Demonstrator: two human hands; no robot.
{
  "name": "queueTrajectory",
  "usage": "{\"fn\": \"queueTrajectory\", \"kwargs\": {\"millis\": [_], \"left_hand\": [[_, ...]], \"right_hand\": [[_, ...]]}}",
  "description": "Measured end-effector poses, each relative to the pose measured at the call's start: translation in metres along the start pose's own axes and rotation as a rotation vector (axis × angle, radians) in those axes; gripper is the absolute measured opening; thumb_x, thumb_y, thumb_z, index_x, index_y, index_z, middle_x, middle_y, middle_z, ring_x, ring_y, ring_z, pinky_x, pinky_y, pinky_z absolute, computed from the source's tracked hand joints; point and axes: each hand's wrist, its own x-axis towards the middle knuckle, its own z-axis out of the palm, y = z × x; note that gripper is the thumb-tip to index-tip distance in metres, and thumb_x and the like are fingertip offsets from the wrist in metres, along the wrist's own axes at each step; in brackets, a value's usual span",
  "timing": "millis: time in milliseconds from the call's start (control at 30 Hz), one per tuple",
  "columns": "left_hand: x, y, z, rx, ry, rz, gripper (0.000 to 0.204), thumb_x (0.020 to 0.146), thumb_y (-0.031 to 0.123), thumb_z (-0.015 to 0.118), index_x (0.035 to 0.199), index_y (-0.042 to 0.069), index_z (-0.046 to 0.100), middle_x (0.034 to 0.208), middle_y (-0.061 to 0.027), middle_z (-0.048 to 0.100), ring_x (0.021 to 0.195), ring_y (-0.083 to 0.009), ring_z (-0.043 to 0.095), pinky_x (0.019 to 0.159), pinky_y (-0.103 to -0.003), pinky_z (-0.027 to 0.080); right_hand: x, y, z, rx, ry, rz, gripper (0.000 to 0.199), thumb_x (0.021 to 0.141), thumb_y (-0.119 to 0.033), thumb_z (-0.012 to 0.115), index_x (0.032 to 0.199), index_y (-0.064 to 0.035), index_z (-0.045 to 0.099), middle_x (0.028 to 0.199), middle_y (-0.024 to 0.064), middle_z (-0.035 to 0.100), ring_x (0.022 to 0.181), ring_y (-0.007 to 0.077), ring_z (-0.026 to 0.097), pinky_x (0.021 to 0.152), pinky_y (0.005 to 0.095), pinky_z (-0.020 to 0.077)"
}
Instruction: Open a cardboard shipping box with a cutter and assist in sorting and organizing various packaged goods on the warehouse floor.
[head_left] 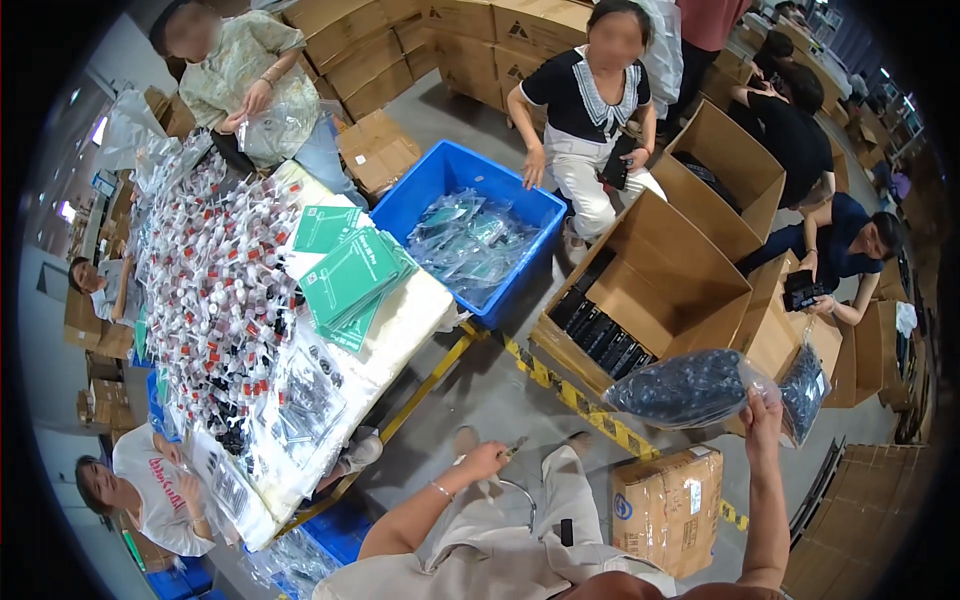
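My right hand (762,412) is closed on the gathered end of a clear plastic bag (675,388) full of small dark parts. The bag hangs level with the front edge of an open cardboard box (690,285) holding a row of black items. My left hand (485,460) is closed round a small, thin tool (516,446) that pokes out past the fingers, above my lap; its exact kind is too small to make out. A second bag of dark parts (803,390) lies against a carton just beyond my right hand.
At the left stands a table (405,325) heaped with small bagged parts (220,290) and green booklets (350,275). Behind it is a blue bin (545,215) of clear packets. A taped carton (668,510) sits by my right leg. Several people work around.
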Motion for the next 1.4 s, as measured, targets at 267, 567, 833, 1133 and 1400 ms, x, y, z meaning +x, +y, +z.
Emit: {"fn": "queueTrajectory", "kwargs": {"millis": [267, 567, 833, 1133, 1400], "left_hand": [[0.012, 0.09, -0.216, -0.599, 0.579, 0.118, 0.006, 0.078, 0.006, 0.053, 0.078, 0.0, 0.054, 0.082, -0.0089, 0.061, 0.07, -0.0165, 0.058, 0.064, -0.027, 0.046], [0.014, 0.098, -0.491, -0.94, 0.938, 0.13, 0.019, 0.084, 0.017, 0.045, 0.09, -0.002, 0.048, 0.082, -0.0161, 0.061, 0.068, -0.0211, 0.062, 0.057, -0.028, 0.051], [0.029, 0.062, -0.311, -0.729, 0.491, 0.092, 0.021, 0.085, 0.019, 0.05, 0.082, -0.001, 0.053, 0.077, -0.0131, 0.062, 0.064, -0.0187, 0.061, 0.054, -0.027, 0.049], [0.007, 0.042, -0.137, -0.881, 0.084, -0.31, 0.015, 0.085, 0.012, 0.049, 0.088, -0.002, 0.053, 0.083, -0.0124, 0.061, 0.07, -0.0166, 0.061, 0.059, -0.025, 0.049], [-0.01, 0.046, -0.089, -0.927, -0.012, -0.419, 0.018, 0.085, 0.014, 0.051, 0.091, -0.002, 0.055, 0.084, -0.0113, 0.061, 0.072, -0.0161, 0.061, 0.061, -0.025, 0.049]], "right_hand": [[-0.019, 0.003, 0.034, -0.098, -0.067, -0.055, 0.008, 0.084, -0.008, 0.05, 0.076, -0.0096, 0.05, 0.06, -0.0052, 0.044, 0.046, 0.0022, 0.035, 0.041, 0.0169, 0.0264], [-0.03, 0.017, 0.051, -0.127, -0.061, 0.015, 0.013, 0.083, -0.007, 0.049, 0.071, -0.0095, 0.046, 0.053, -0.0049, 0.041, 0.042, 0.004, 0.035, 0.038, 0.0187, 0.0256], [-0.044, 0.022, 0.063, -0.233, -0.107, 0.091, 0.008, 0.082, -0.005, 0.05, 0.075, -0.0072, 0.048, 0.056, -0.0036, 0.044, 0.044, 0.0042, 0.037, 0.04, 0.0189, 0.0275], [-0.054, 0.038, 0.06, -0.19, -0.094, 0.145, 0.01, 0.08, -0.002, 0.05, 0.074, -0.0071, 0.046, 0.056, -0.0037, 0.044, 0.045, 0.0045, 0.038, 0.04, 0.0197, 0.0272], [-0.084, 0.054, 0.078, -0.135, -0.262, 0.3, 0.012, 0.081, -0.002, 0.054, 0.074, -0.0081, 0.046, 0.056, -0.0025, 0.044, 0.045, 0.0046, 0.038, 0.039, 0.0203, 0.0268]]}}
